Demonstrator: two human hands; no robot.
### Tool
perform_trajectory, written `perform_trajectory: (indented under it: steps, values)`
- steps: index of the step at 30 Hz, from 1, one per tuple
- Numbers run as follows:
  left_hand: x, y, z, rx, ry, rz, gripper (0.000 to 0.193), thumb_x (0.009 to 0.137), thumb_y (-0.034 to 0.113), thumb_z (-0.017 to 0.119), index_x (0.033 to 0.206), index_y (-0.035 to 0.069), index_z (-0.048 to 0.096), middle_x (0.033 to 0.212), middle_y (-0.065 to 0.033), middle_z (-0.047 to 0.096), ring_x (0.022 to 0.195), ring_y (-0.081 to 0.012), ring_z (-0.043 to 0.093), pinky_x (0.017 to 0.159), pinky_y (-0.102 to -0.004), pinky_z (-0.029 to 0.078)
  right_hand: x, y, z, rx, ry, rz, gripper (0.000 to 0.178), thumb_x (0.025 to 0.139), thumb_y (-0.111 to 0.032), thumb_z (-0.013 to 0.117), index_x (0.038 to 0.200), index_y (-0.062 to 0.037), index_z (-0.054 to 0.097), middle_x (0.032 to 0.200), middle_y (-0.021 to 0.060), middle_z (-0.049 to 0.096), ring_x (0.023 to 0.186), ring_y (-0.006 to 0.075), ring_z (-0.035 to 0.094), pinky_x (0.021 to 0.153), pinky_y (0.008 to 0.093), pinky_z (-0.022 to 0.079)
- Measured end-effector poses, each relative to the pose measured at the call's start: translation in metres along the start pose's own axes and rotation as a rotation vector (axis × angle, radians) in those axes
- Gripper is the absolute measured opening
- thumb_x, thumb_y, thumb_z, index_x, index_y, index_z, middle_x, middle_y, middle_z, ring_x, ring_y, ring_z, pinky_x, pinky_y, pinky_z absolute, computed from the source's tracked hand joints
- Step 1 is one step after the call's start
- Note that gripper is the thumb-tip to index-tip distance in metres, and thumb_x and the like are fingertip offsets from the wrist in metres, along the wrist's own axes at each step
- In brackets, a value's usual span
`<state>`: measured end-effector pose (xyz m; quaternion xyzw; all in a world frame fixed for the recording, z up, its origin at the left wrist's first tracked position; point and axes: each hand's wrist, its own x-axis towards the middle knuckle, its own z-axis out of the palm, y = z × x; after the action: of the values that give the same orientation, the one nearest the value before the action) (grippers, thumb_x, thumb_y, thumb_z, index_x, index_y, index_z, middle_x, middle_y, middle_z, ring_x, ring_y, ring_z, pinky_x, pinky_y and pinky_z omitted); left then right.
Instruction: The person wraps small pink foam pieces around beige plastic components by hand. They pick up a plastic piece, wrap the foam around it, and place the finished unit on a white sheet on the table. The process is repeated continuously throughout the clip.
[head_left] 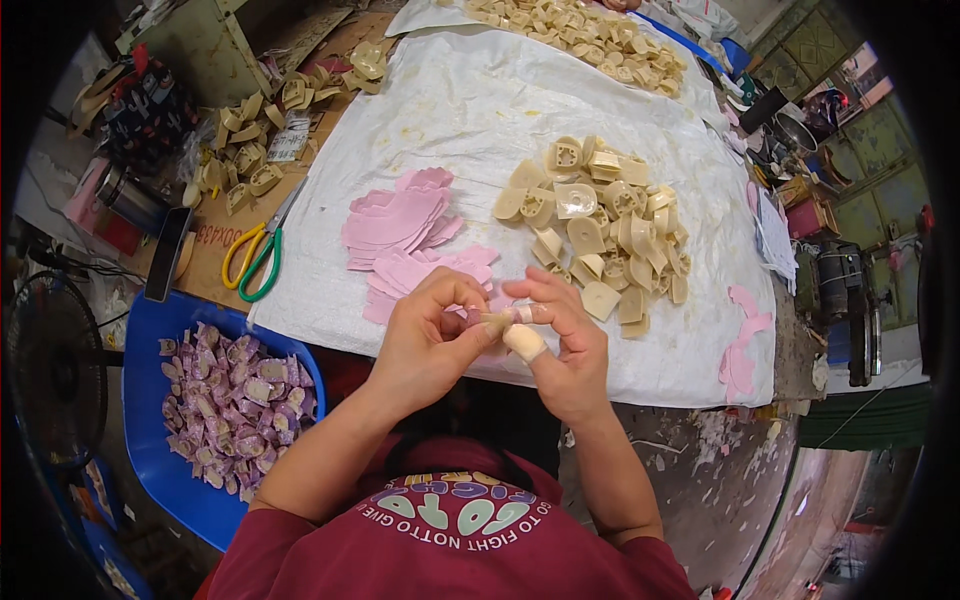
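Head view: left hand (428,335) & right hand (560,345) meet at the table's near edge, both pinching one small cream plastic heel-shaped piece (524,341). Behind them lie a stack of pink cut-out sheets (400,222) & a pile of cream plastic pieces (598,225) on white cloth (480,110).

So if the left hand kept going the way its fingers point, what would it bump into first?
The left hand points right, toward the right hand. It would meet the cream heel piece both hands hold, then the right hand's fingers. They already look to be touching there.
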<state>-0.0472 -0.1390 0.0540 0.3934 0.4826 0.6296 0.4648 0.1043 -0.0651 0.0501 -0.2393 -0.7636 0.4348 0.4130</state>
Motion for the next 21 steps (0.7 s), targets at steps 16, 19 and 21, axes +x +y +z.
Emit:
perform_trajectory:
  steps: [16, 19, 21]
  values:
    - [-0.006, 0.004, 0.003, -0.862, -0.090, -0.454, 0.057, 0.096, 0.025, 0.056, 0.143, 0.008, 0.030, 0.123, -0.0167, 0.054, 0.099, -0.0264, 0.065, 0.077, -0.0379, 0.057, 0.000, -0.013, 0.002, -0.429, 0.196, -0.285, 0.015, 0.078, -0.007, 0.069, 0.093, -0.0037, 0.068, 0.122, 0.0145, 0.062, 0.117, 0.0395, 0.051, 0.100, 0.0447, 0.039]
    - [-0.008, 0.008, 0.000, -0.828, -0.113, -0.325, 0.056, 0.098, 0.027, 0.047, 0.146, 0.010, 0.024, 0.122, -0.0161, 0.056, 0.100, -0.0253, 0.064, 0.082, -0.0395, 0.056, -0.011, -0.012, 0.016, -0.382, 0.106, -0.375, 0.029, 0.081, -0.007, 0.067, 0.110, -0.0056, 0.065, 0.130, 0.0168, 0.057, 0.124, 0.0367, 0.047, 0.100, 0.0423, 0.041]
    - [-0.013, 0.016, 0.006, -0.762, -0.010, -0.283, 0.061, 0.095, 0.024, 0.050, 0.149, 0.011, 0.024, 0.119, -0.0092, 0.058, 0.104, -0.0196, 0.061, 0.085, -0.0362, 0.052, -0.008, -0.024, 0.019, 0.079, 0.153, -0.058, 0.040, 0.084, -0.008, 0.065, 0.123, -0.0065, 0.058, 0.137, 0.0181, 0.050, 0.128, 0.0326, 0.044, 0.103, 0.0410, 0.039]
